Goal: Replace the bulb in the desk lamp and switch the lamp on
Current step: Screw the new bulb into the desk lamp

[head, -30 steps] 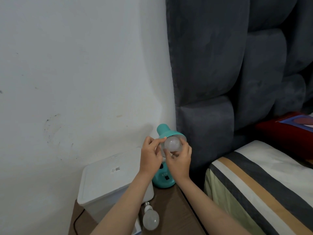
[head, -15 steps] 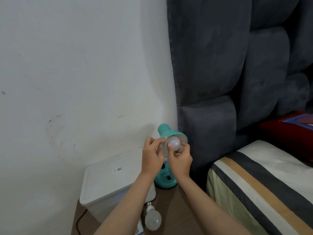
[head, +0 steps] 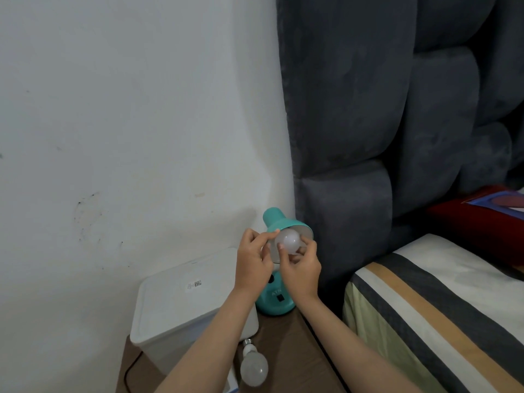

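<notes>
Since the earlier frames, the right hand's fingers have shifted around the bulb, with the thumb now lying across its lower left face; the left hand and the lamp have scarcely moved. From left to right: a white lidded plastic box stands on the brown wooden bedside table, with a loose frosted bulb lying on the table in front of it. The left hand steadies the teal metal lamp shade, its thumb and forefinger pinched on the shade's left rim, the other fingers curled loosely. The frosted white globe bulb sits in the mouth of the shade. The right hand grips it, fingertips closed around the globe in a narrow pinch. The teal lamp base, with its black switch, stands below. To complete this step well, hold the shade still, keep the bulb in line with the socket, and turn with light pressure until it seats; do not force it, since a crossed thread is likely. How far the bulb is threaded in cannot be determined.
</notes>
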Demonstrator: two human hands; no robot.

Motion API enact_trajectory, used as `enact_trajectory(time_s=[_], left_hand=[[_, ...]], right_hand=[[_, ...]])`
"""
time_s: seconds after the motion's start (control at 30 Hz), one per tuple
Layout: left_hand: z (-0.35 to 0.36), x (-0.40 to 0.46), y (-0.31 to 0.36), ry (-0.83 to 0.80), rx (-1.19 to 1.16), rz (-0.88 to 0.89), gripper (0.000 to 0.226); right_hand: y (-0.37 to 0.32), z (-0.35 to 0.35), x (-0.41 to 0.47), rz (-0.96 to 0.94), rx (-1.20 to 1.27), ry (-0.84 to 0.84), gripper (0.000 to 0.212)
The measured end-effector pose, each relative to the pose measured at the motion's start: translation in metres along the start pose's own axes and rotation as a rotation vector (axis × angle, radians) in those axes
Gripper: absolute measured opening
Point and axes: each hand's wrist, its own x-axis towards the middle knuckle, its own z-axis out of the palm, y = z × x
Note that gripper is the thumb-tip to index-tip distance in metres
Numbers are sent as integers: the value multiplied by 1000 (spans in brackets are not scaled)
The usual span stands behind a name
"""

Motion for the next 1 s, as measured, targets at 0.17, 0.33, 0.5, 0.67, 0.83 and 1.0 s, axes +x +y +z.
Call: enact_trajectory(time_s=[0.17, 0.33, 0.5, 0.67, 0.83, 1.0], left_hand=[[0, 0, 0, 9, -1, -12, 42], [1, 0, -2, 17, 13, -16, 43], [2, 0, -1, 12, 9, -11, 44], [1, 0, -1, 9, 13, -15, 45], [1, 0, 0, 8, 2, -12, 44], [1, 0, 0, 10, 2, -20, 46]], right_hand=[[4, 5, -5, -109, -22, 7, 51], [6, 1, -1, -80, -45, 8, 46], [4, 0, -1, -97, -26, 1, 51], [7, 0, -1, -133, -70, -19, 48], [4, 0, 1, -59, -26, 3, 50], [10, 2, -2, -168, -67, -29, 50]])
